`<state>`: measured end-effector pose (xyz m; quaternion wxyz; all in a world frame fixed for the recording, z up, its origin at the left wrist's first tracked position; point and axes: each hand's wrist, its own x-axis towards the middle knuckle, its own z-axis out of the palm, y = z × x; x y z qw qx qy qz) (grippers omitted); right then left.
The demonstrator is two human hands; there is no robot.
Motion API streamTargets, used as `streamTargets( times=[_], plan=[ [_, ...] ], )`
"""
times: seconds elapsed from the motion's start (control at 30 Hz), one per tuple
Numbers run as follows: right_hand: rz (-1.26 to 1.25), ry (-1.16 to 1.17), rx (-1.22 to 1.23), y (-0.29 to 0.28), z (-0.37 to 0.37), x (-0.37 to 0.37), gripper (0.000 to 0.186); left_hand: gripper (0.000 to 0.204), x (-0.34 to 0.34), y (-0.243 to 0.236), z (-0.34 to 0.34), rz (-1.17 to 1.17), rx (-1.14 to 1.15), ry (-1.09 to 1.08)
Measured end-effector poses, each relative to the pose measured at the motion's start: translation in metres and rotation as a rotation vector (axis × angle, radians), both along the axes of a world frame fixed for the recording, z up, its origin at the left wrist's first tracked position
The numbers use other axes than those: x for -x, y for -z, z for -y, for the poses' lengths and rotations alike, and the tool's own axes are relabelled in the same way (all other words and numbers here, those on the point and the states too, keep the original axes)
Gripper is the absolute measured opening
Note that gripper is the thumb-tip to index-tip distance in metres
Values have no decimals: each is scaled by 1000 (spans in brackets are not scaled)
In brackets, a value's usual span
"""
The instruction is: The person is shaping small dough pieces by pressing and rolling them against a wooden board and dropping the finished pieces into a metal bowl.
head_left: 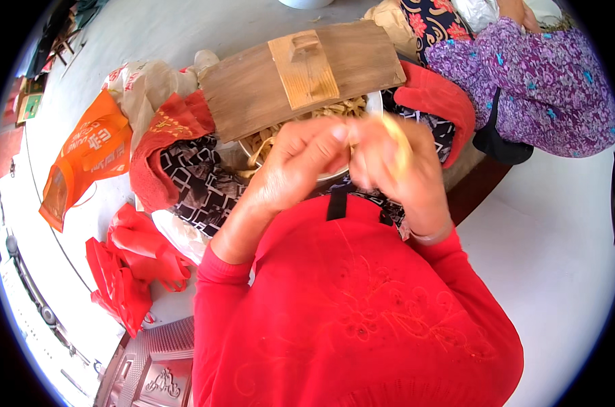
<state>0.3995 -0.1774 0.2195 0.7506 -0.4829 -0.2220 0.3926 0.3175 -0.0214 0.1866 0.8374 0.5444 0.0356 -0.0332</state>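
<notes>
My left hand [301, 157] is closed in a pinch, its thumb and forefinger meeting the right hand's fingers; what sits between them is hidden. Smeared by motion, my right hand [416, 178] is curled round a pale yellow strip [400, 150] that loops up over its fingers. Both hands are raised above my lap, in front of a metal basin [374, 105] holding many tan strips [345, 108]. Across the basin's far side lies a wooden board [243, 85], with a lighter wooden block [301, 71] on top. One strip [250, 173] hangs near the basin's left edge.
Red cloths [155, 176] [450, 102] cover my knees on both sides. An orange bag [94, 159] and a red bag [134, 254] lie to the left. At the upper right sits another person in purple floral clothing [538, 88]. A carved brown panel [158, 366] stands lower left.
</notes>
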Motion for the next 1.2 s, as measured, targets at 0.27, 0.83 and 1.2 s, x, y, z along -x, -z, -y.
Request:
streamTargets(
  times=[0.27, 0.83, 1.2],
  plan=[
    [935, 474, 530, 115, -16, -21, 18, 15, -21, 91, 29, -304, 30, -181],
    [-39, 113, 272, 157, 13, -4, 15, 28, -7, 75, 31, 150, -820, -300],
    [463, 558, 155, 145, 3, -3, 9, 18, 8, 108, 12, -350, -218, -273]
  ],
)
